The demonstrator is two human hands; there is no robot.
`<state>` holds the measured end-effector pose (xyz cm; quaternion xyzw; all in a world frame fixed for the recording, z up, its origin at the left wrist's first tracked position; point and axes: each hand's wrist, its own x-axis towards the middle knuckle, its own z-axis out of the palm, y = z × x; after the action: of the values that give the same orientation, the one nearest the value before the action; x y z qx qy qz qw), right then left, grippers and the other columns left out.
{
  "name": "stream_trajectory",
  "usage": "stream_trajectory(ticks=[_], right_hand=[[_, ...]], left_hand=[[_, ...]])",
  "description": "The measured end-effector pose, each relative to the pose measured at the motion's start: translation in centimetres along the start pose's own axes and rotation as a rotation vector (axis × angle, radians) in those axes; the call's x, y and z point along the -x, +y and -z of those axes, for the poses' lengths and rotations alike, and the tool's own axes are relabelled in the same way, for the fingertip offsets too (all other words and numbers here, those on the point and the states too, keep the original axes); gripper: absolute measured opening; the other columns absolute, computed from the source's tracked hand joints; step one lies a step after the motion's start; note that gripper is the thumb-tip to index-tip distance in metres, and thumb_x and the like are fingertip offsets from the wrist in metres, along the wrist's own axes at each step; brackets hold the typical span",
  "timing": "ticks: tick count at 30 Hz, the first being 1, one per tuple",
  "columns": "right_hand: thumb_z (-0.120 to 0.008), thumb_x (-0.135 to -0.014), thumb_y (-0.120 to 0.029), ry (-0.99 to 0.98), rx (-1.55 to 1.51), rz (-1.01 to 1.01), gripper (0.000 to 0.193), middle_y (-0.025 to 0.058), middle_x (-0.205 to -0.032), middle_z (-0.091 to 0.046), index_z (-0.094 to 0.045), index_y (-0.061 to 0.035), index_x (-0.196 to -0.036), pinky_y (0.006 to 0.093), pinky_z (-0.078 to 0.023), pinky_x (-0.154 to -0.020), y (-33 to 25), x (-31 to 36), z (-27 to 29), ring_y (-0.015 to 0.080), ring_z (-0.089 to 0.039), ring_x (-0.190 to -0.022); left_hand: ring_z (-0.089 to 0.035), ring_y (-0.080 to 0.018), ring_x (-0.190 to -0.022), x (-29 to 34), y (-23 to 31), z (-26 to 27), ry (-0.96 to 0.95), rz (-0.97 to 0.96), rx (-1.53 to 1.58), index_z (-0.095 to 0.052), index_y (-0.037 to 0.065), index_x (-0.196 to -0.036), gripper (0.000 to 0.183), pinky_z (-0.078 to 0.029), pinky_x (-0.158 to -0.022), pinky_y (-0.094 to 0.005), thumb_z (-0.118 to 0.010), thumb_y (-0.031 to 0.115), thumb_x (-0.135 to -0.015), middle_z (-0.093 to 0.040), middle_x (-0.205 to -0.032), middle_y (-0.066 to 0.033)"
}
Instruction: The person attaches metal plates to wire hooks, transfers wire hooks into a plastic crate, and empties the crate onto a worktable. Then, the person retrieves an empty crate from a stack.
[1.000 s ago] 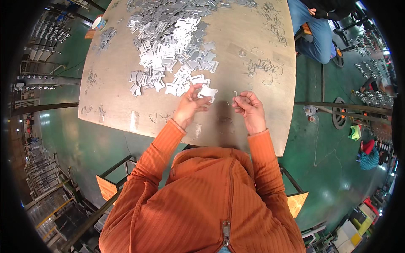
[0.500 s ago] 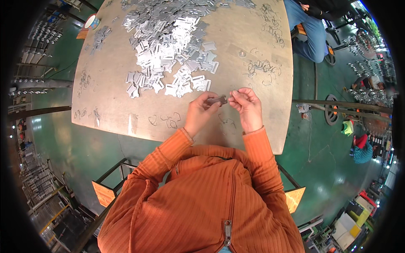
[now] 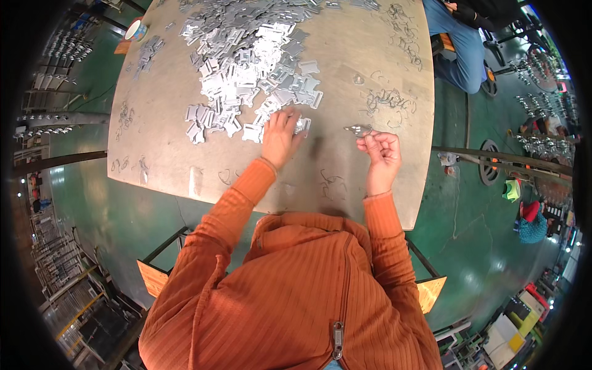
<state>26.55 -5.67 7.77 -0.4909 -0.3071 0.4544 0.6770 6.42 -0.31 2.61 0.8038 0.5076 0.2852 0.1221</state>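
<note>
My left hand point(image 3: 280, 139) reaches to the near edge of a heap of flat silver metal plates point(image 3: 216, 86). Its fingers are stretched out over several of them, hiding part of those beneath, and I see nothing gripped in it. To the right, my right hand point(image 3: 383, 157) is closed, with thumb and fingertips pinching one edge of a small metal plate point(image 3: 357, 129). That plate points away to the left, above the bare tabletop, and its finer detail is too small to make out.
Thin bent wire pieces point(image 3: 390, 103) lie scattered on the brown table point(image 3: 333, 68), with more near its front edge. A paper cup point(image 3: 135, 29) stands at the far left corner. Beyond the right edge sits another person point(image 3: 461, 43) in blue trousers.
My left hand has let go of the plate and moved left and away from me to the heap. The plate is now in my right hand, which has shifted right.
</note>
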Motion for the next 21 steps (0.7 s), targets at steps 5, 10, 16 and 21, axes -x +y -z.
stream_trajectory(ticks=[5,10,16,21], right_hand=[[-0.055,-0.082,0.003,-0.014,0.034,-0.015,0.010,0.0104,-0.087,-0.058,-0.048,-0.0021,-0.085,0.0269,-0.052,-0.063,-0.3,0.4,0.2,0.0163,-0.061,-0.071],[-0.053,-0.081,0.006,-0.124,0.038,-0.008,0.010,0.0094,-0.088,-0.058,-0.047,-0.0012,-0.085,0.0254,-0.051,-0.065,-0.1,1.5,-0.5,0.0147,-0.060,-0.073],[-0.053,-0.081,0.007,-0.183,0.050,-0.023,0.010,0.0080,-0.087,-0.058,-0.048,-0.0003,-0.085,0.0237,-0.049,-0.065,-0.1,2.4,-1.6,0.0131,-0.059,-0.073],[-0.053,-0.080,0.008,-0.187,0.053,-0.016,0.010,0.0074,-0.086,-0.058,-0.048,0.0001,-0.085,0.0240,-0.049,-0.066,-0.3,2.7,-1.7,0.0129,-0.060,-0.074]], left_hand=[[-0.051,-0.0258,-0.093,-0.9,-4.5,-1.8,-0.117,-0.110,-0.174,-0.057,0.007,-0.108,0.034,-0.041,-0.077,-0.0375,-0.061,0.013,-0.074,-0.057,-0.097,-0.0075],[-0.056,-0.0149,-0.070,-2.7,-1.2,-0.5,-0.079,0.230,0.421,-0.060,0.005,-0.092,0.014,-0.045,-0.063,-0.0295,-0.058,0.010,-0.079,-0.061,-0.076,-0.0038],[-0.057,-0.0083,-0.068,-4.2,6.2,3.5,-0.129,0.559,1.236,-0.053,0.001,-0.087,0.013,-0.047,-0.061,-0.0215,-0.061,0.004,-0.078,-0.061,-0.077,-0.0044],[-0.057,-0.0086,-0.069,-4.3,7.7,4.5,-0.115,0.567,1.250,-0.052,0.000,-0.087,0.014,-0.047,-0.062,-0.0211,-0.062,0.003,-0.077,-0.061,-0.078,-0.0045]])
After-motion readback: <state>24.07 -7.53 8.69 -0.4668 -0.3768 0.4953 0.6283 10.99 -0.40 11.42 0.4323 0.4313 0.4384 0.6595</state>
